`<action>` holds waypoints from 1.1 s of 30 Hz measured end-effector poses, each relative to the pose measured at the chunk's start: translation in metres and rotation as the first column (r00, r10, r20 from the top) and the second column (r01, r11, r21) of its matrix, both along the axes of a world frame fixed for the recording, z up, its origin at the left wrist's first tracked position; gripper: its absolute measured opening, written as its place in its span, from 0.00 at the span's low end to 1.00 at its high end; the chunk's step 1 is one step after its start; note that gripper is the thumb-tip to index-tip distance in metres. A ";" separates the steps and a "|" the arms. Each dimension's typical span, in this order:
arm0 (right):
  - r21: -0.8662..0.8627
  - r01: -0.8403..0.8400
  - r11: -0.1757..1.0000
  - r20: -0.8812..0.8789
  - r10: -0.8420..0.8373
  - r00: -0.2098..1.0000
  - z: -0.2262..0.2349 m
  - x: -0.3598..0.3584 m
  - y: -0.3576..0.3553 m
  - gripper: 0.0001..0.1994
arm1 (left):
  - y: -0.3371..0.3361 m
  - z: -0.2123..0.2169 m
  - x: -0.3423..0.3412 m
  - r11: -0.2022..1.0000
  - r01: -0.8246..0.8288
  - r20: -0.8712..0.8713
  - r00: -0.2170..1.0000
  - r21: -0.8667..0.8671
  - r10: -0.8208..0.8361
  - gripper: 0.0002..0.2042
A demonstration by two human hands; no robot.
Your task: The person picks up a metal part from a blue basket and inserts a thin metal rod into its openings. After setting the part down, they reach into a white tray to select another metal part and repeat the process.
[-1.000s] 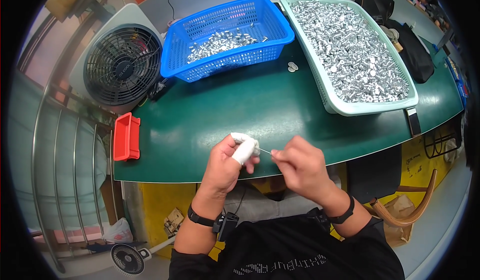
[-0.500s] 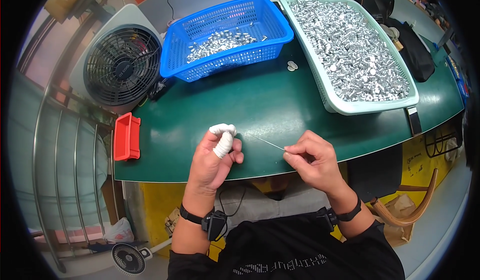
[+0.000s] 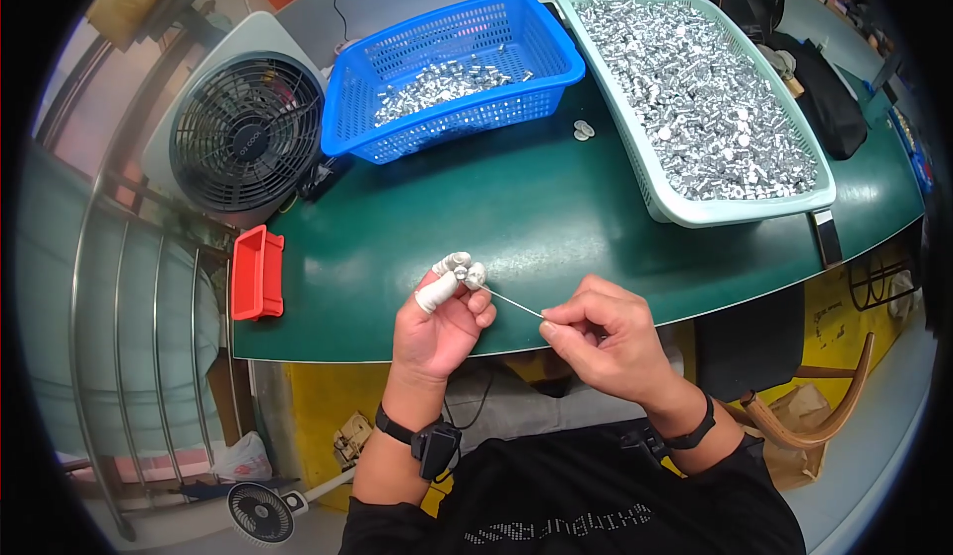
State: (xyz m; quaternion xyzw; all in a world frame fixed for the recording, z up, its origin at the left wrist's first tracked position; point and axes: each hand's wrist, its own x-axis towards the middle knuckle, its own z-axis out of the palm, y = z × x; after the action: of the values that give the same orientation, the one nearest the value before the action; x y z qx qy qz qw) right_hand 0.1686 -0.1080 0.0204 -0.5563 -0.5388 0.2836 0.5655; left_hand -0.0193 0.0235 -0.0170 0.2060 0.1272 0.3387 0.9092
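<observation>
The left hand [image 3: 437, 327], over the near part of the green desk [image 3: 387, 217], pinches a small silver piece [image 3: 461, 273] between its white-wrapped thumb and fingers, while the right hand [image 3: 608, 335] pinches a thin rod [image 3: 514, 302] whose left end reaches the left hand's fingertips. Farther off, a red bin [image 3: 244, 275] stands at the desk's left end. On the far side, silver discs [image 3: 583, 130] lie just nearer than a blue basket [image 3: 397, 146] partly filled with metal parts [image 3: 437, 88], right of which a pale green basket [image 3: 730, 215] is heaped with more.
</observation>
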 end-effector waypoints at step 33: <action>-0.143 -0.178 0.974 -0.520 0.079 0.850 -0.014 0.009 -0.007 0.02 | -0.019 0.018 0.004 0.960 -0.045 -0.349 0.926 0.278 0.145 0.09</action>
State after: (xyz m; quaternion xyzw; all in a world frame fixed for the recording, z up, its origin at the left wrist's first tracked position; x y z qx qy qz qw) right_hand 0.1772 -0.1154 0.0068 -0.4739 -0.3766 0.5072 0.6134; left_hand -0.0157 0.0041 0.0005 0.3784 0.2578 0.3523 0.8162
